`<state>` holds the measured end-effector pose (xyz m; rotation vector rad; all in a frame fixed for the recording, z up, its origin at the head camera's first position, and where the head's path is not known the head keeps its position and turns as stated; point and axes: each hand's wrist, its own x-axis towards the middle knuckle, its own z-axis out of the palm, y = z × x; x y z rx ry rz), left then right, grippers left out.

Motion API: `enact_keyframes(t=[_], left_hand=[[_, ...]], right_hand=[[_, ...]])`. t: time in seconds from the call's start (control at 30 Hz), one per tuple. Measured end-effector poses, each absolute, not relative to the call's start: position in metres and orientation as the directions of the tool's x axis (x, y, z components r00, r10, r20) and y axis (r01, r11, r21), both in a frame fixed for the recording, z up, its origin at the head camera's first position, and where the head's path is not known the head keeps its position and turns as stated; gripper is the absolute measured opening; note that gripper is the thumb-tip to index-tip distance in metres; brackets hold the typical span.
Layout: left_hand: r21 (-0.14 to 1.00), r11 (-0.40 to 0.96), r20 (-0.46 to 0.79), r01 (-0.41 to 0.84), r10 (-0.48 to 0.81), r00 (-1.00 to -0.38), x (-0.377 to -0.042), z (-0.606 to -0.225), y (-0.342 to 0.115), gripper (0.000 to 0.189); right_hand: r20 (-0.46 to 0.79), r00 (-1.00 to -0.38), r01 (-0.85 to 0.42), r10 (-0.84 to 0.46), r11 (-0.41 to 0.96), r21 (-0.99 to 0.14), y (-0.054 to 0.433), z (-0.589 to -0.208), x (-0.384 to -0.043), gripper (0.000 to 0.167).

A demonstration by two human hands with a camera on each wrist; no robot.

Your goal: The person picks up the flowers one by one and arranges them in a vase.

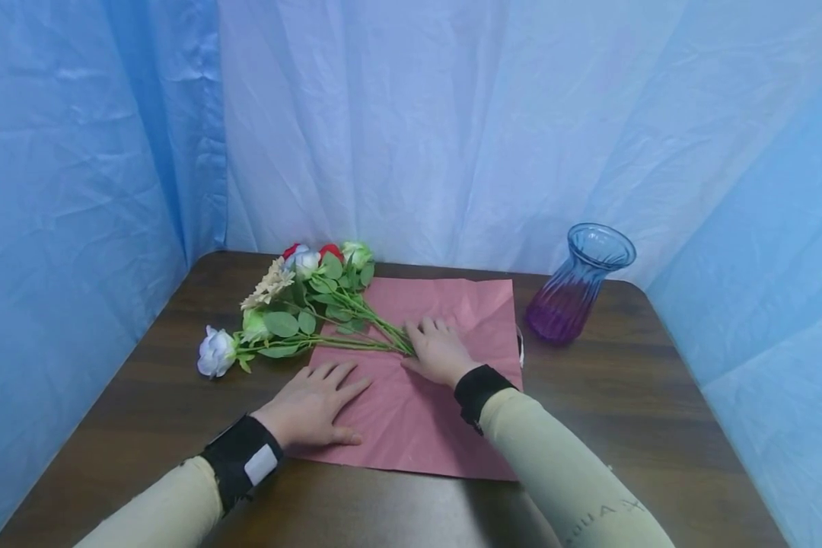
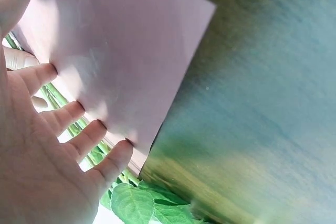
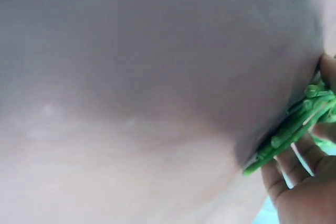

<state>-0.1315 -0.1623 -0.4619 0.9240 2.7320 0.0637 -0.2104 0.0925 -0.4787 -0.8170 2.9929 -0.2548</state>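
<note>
A bunch of flowers point(image 1: 272, 285), likely artificial, with white, green, cream and red heads, lies slanting across a sheet of pink wrapping paper point(image 1: 445, 449). The blooms point to the far left, past the sheet's edge. My right hand point(image 1: 441, 352) holds the gathered green stems point(image 3: 294, 129) near their cut ends, thumb on one side and fingers on the other. Fingers spread, my left hand point(image 1: 315, 407) rests on the paper's near left part. In the left wrist view its fingertips touch the sheet, and green leaves point(image 2: 134, 203) show beyond the little finger.
A glass vase point(image 1: 575, 289), blue at the top and purple below, stands right of the paper. Something white and thin point(image 1: 520, 346) shows at the paper's right edge. The dark wooden table point(image 1: 630, 396) is bordered by blue-white curtains point(image 1: 418, 137).
</note>
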Motion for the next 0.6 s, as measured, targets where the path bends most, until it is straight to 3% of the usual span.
enact_keyframes(t=[0.33,0.6], left_hand=[[0.139,0.782,-0.172,0.607,0.623,-0.763,-0.132,-0.465,-0.163,0.090],[0.133,0.784,-0.147,0.606,0.620,-0.771,-0.133,-0.468,-0.162,0.091]], right_hand=[[-0.018,-0.865,-0.482,-0.501,0.841,-0.248,0.084,-0.468,-0.209,0.022],[0.007,-0.869,-0.490,-0.495,0.859,-0.149,0.077,-0.462,-0.206,0.023]])
